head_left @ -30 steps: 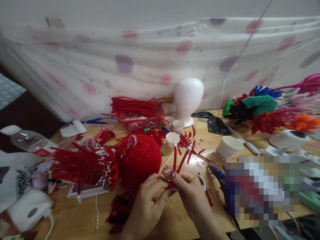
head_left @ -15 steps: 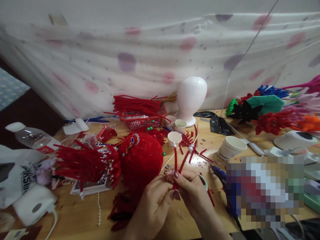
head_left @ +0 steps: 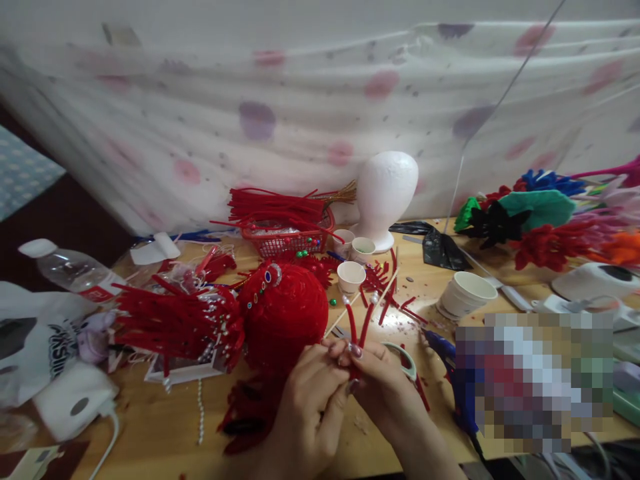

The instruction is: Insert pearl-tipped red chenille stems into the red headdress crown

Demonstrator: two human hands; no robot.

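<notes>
Low over the surface (head_left: 170,433), between my two hands, a pair of red stems (head_left: 367,323) is standing in a narrow V, long axes pointing away from me, white beads (head_left: 374,299) capping the tips. My right hand (head_left: 380,380) is pinching them in its grip; my left hand (head_left: 315,393) is meeting it, its grip grasping them lower down, though I'm not making out the covered ends. The visible stems are rising nearer the right hand. On the left, a red round form (head_left: 293,313) is crowding in; a pale green loop (head_left: 409,363) is sitting just beside the right hand, a blue glue gun (head_left: 463,387) farther right. Room for moving is lying upward.
</notes>
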